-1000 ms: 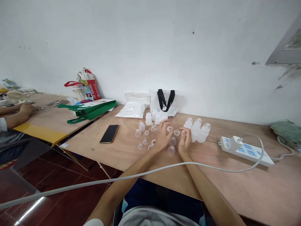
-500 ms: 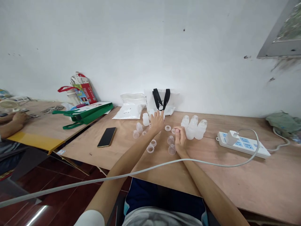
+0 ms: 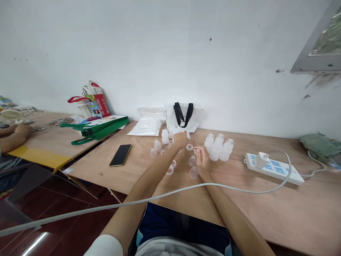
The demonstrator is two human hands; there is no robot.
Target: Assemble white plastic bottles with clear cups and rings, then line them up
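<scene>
My left hand (image 3: 181,140) is curled closed around a white plastic bottle (image 3: 188,135), most of it hidden behind the fingers, in front of the bag with black handles. My right hand (image 3: 203,160) pinches a small translucent ring (image 3: 195,150) between thumb and fingertips. Just left of that hand lie two clear dome caps (image 3: 193,172), and a loose white ring (image 3: 189,147) rests between the hands. To the right stand three frosted baby bottles (image 3: 218,147) with clear caps. More rings (image 3: 169,170) and clear caps (image 3: 157,144) lie left of my left forearm, near another white bottle (image 3: 165,136).
A black phone (image 3: 120,155) lies at left, a power strip (image 3: 274,169) with a charger at right. A white cable (image 3: 160,197) crosses in front of my forearms. Against the wall are a plastic packet (image 3: 147,124) and a white bag (image 3: 197,115). Another person's arm (image 3: 16,137) rests on the neighbouring table.
My left hand has gone from reaching with extended fingers to curled round the bottle. My right hand's fingertips have drawn together on the ring. The view has shifted slightly.
</scene>
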